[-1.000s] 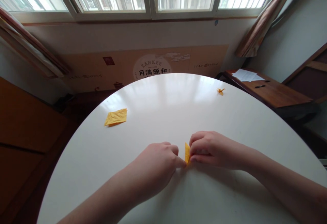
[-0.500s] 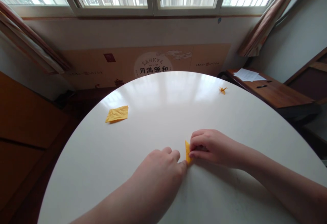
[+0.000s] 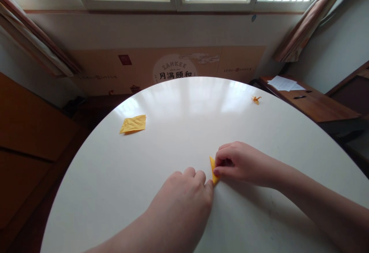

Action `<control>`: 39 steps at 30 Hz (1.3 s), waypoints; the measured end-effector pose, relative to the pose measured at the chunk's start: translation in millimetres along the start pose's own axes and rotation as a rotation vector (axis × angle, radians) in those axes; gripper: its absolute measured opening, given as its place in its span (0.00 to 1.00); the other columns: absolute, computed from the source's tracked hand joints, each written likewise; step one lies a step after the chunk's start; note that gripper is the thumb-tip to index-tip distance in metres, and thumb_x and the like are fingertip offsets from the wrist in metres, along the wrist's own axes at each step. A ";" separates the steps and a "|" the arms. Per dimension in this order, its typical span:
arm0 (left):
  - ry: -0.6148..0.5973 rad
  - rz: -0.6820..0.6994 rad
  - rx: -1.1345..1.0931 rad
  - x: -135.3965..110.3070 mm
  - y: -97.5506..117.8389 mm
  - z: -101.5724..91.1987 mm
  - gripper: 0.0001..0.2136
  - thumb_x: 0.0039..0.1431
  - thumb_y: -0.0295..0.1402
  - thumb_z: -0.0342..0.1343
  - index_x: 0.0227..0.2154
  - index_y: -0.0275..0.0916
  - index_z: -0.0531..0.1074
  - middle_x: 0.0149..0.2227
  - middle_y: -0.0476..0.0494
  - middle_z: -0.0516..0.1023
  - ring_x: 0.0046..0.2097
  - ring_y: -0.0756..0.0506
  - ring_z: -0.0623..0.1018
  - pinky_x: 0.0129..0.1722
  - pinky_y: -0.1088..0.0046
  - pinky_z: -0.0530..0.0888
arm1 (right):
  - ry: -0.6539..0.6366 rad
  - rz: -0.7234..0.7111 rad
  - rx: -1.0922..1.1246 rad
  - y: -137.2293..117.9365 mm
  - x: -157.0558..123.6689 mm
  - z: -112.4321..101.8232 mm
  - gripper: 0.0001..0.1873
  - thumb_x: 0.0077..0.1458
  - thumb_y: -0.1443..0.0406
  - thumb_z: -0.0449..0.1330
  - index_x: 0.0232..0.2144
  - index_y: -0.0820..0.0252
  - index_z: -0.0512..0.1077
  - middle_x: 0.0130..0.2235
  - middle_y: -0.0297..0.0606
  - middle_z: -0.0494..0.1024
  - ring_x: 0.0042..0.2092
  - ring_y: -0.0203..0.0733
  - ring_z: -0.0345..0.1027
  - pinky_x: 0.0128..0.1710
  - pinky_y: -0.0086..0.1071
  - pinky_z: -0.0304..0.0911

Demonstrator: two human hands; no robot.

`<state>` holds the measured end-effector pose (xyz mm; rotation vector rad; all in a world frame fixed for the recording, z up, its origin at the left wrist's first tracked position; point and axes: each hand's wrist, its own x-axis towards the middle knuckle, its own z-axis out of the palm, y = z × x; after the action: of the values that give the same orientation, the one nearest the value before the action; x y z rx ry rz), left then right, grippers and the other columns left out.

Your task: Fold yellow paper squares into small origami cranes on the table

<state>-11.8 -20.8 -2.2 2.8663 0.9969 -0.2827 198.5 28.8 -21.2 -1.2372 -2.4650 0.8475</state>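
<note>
A small piece of folded yellow paper [image 3: 213, 168], narrow and pointed at the top, lies on the white round table [image 3: 173, 137] between both hands. My right hand [image 3: 238, 163] pinches its right side with bent fingers, hiding part of it. At the paper's lower tip is my left hand [image 3: 187, 191], its fingers curled and its thumb and fingertip against the corner; the back of the hand covers most of the fingers.
A creased yellow paper sheet [image 3: 133, 124] lies at the table's left. Near the far right edge sits a small yellow paper crane [image 3: 256, 99]. Beyond, a wooden side table [image 3: 323, 103] carries white papers [image 3: 286, 83] and a dark pen-like object [image 3: 300, 97].
The view has tilted and shifted slightly. My left hand has edged a little to the right along the paper's lower tip. My right hand keeps its pinch on the folded paper.
</note>
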 end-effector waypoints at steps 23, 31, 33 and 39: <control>-0.005 0.032 -0.017 -0.8 5.7 -11.7 0.14 0.58 0.23 0.52 0.46 0.39 0.72 0.38 0.42 0.74 0.36 0.42 0.74 0.32 0.69 0.71 | -0.191 -0.155 -0.031 2.5 -20.3 -14.0 0.06 0.60 0.66 0.63 0.29 0.58 0.76 0.33 0.34 0.76 0.37 0.38 0.69 0.36 0.28 0.60; -0.027 0.014 -0.019 -3.8 6.8 -9.1 0.15 0.60 0.22 0.50 0.48 0.39 0.71 0.41 0.40 0.74 0.41 0.41 0.74 0.37 0.67 0.74 | -0.192 -0.170 -0.035 -2.4 -24.2 -11.2 0.06 0.60 0.67 0.62 0.29 0.58 0.74 0.33 0.32 0.75 0.33 0.34 0.68 0.33 0.25 0.59; -0.006 -0.001 -0.029 -3.2 5.0 -4.5 0.14 0.59 0.23 0.52 0.47 0.39 0.71 0.40 0.41 0.73 0.39 0.41 0.74 0.36 0.67 0.74 | -0.200 -0.192 0.000 -2.6 -24.7 -10.5 0.04 0.59 0.69 0.62 0.31 0.58 0.75 0.33 0.32 0.76 0.34 0.33 0.69 0.34 0.24 0.60; 0.041 0.015 -0.036 -3.1 0.0 -1.7 0.15 0.59 0.26 0.53 0.49 0.41 0.70 0.42 0.41 0.72 0.40 0.41 0.72 0.37 0.66 0.72 | -0.208 -0.267 0.074 -4.3 -26.9 -12.5 0.04 0.58 0.70 0.64 0.34 0.56 0.78 0.35 0.30 0.80 0.37 0.33 0.70 0.40 0.25 0.61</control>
<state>-13.9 -22.4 0.1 2.8572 0.9759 -0.2036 217.8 10.2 -7.9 -0.8061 -2.6533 1.0251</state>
